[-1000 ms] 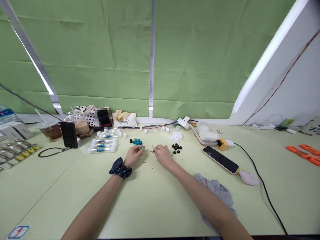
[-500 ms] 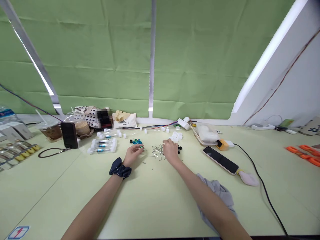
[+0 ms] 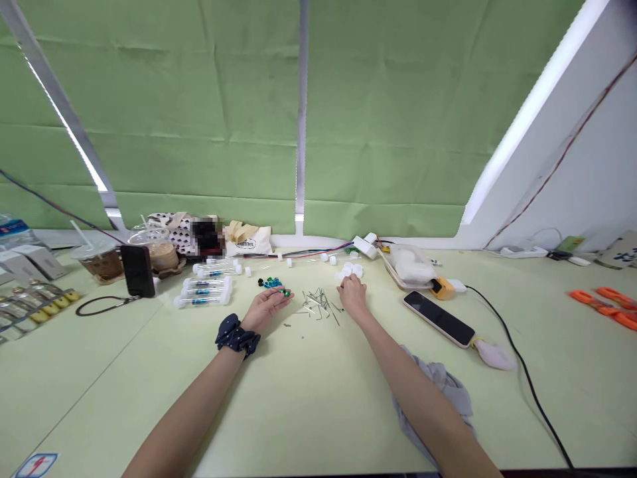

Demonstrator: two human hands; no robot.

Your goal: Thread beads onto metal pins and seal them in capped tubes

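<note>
1. Head view: your left hand [image 3: 263,311] holds a shiny green bead [image 3: 285,293] at the fingertips, in a loose grip, fingers fairly straight.
2. Your right hand [image 3: 354,297] is low over the table [image 3: 298,405], fingers curled downward beside the white caps [image 3: 348,267]. Cannot tell whether they grip anything; the back of the hand hides the contact.
3. Bent metal rods [image 3: 318,304] lie in a loose tangle between your hands. Judgement: that spot keeps them within reach of both.
4. The blue and green beads [image 3: 273,283] sit just beyond your left fingers, presumably so that like pieces remain together. The fingertip hold probably leaves the green bead easy to turn and see.
5. Capped clear tubes [image 3: 201,301] lie side by side, left of the beads, likely set aside to leave working room.
6. Counts: one green bead for certain in your left fingers, possibly two; three tubes in the nearer group; two phones, one upright [image 3: 138,271], one flat [image 3: 439,318]; two drink cups [image 3: 102,262]; one grey cloth [image 3: 438,392]. Rods, piled beads and caps overlap: several of each, exact number unreadable.
</note>
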